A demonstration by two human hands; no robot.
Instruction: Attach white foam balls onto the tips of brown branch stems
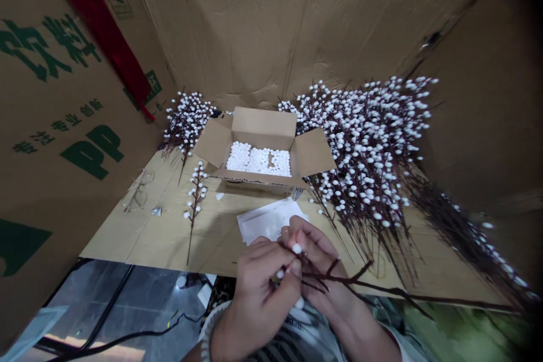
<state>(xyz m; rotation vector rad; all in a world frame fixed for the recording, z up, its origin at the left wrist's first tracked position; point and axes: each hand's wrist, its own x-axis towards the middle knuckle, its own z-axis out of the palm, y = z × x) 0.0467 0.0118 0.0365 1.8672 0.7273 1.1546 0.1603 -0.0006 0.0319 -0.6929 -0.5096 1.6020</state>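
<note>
An artificial willow branch [360, 283] is gripped by the left hand [258, 294] and right hand [318, 260], both closed, and held above the desk [220, 243], clear of the heaped branches [365, 147] to the right.

An open carton [263, 124] of foam beads [258, 161] stands at the far side of the cardboard surface [127, 237], against a cardboard wall [254, 28]. A large heap of artificial pussy willow stems [369, 147] lies right of it, a smaller bunch [186, 121] left. One loose stem [195, 203] lies nearer on the left, paper sheets [267, 220] just before the carton, and the left hand [258, 294] and right hand [318, 266] at the near edge, around another stem [339, 281].
</note>
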